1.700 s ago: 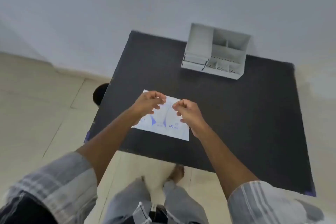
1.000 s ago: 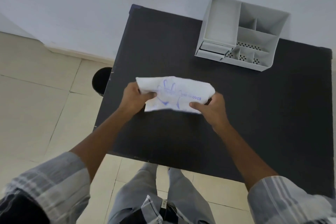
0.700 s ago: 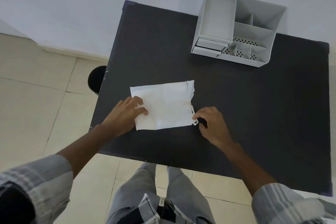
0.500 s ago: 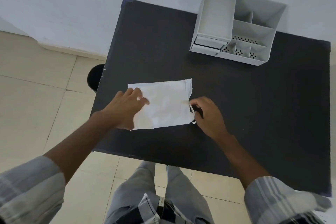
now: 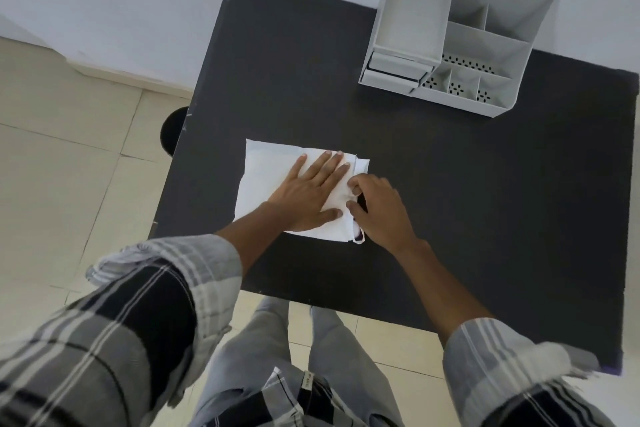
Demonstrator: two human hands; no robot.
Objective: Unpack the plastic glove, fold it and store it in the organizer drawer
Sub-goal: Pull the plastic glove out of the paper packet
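A white glove packet (image 5: pixel 266 170) lies flat on the black table (image 5: pixel 450 204), its blank side up. My left hand (image 5: pixel 311 191) rests palm down on the packet's right half, fingers spread. My right hand (image 5: pixel 377 208) is at the packet's right edge, thumb and fingers pinching the torn opening there. A thin strip curls out at the packet's lower right corner (image 5: pixel 360 238). The grey organizer (image 5: pixel 457 35) stands at the table's far right, with its two small drawers (image 5: pixel 394 71) at the front left, both closed.
The table's near edge runs just in front of my legs. Beige floor tiles lie to the left, and a dark round object (image 5: pixel 171 130) sits on the floor by the table's left edge. A white wall stands behind the table.
The packet was lifted, turned over and laid blank side up. My left hand slid from its left edge onto its right half. My right hand stayed at the right edge.
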